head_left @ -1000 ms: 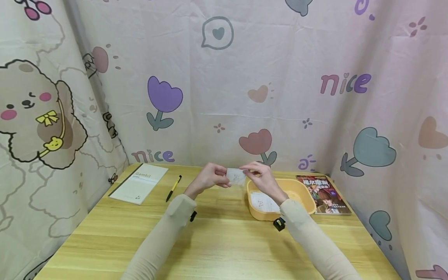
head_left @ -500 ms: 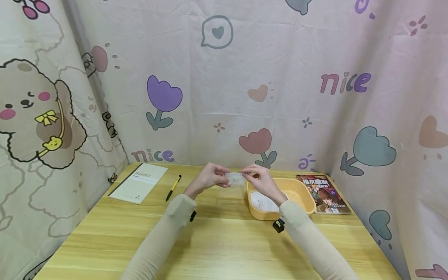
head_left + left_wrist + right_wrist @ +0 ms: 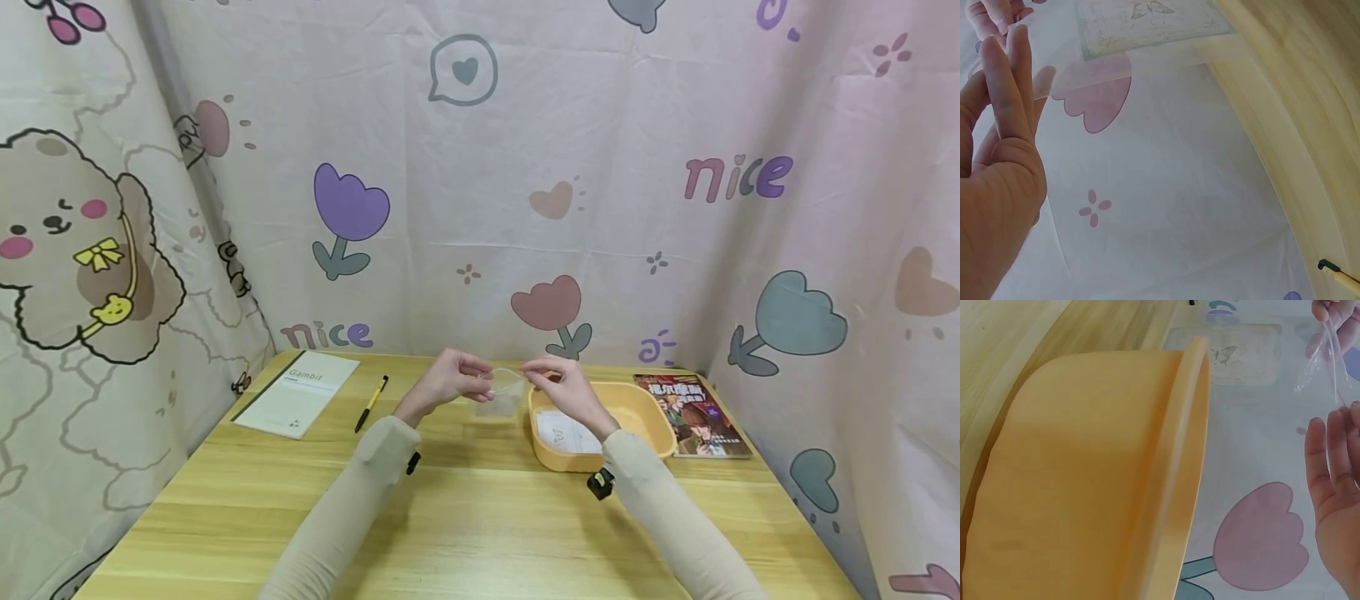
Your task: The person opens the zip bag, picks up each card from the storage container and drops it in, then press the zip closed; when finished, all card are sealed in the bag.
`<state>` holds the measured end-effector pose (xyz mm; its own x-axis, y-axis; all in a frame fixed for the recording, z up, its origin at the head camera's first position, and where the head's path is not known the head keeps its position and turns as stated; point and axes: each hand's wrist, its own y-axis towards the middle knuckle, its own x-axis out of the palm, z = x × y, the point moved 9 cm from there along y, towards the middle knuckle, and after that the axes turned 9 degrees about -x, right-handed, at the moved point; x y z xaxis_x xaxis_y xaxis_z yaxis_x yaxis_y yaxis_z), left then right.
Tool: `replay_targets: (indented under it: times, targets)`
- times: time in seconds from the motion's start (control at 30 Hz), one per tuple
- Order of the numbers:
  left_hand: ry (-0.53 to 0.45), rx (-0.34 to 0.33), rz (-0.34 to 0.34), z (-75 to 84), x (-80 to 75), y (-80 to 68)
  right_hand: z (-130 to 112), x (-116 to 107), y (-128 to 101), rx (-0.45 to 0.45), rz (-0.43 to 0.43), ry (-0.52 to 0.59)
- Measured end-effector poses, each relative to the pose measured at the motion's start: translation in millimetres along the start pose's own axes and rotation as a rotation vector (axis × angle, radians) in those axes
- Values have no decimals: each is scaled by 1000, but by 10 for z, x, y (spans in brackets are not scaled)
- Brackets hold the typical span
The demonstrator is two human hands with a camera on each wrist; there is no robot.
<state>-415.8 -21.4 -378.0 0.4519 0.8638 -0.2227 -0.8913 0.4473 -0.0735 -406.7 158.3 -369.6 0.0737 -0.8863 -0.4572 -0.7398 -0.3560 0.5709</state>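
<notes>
Above the table's far middle, both hands hold a small clear plastic bag [image 3: 498, 398] by its top edge. My left hand [image 3: 450, 379] pinches the left side of the mouth and my right hand [image 3: 558, 383] pinches the right side. The bag hangs down between them, just left of the yellow basin [image 3: 645, 408]. In the left wrist view my left fingers [image 3: 1004, 94] lie against the film, with a pale butterfly card [image 3: 1147, 25] beyond. The right wrist view shows my right hand [image 3: 1335, 462], the film [image 3: 1322, 362] and the same card [image 3: 1229, 356].
The basin rim [image 3: 1191, 425] fills the right wrist view; paper cards [image 3: 566, 432] lie inside it. A magazine [image 3: 693, 415] lies to its right. A notebook [image 3: 296, 392] and a pen [image 3: 372, 402] lie at the far left. Printed curtains close in three sides.
The bag was held up flat between the fingertips; it now hangs lower with its top edge drawn apart. Both hands stay almost where they were.
</notes>
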Motion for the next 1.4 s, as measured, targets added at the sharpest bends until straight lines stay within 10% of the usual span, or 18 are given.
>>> replay_targets:
  times: [1.4]
  targets:
    - [-6, -5, -6, -21, -3, 0, 991, -239, -647, 276, -397, -152]
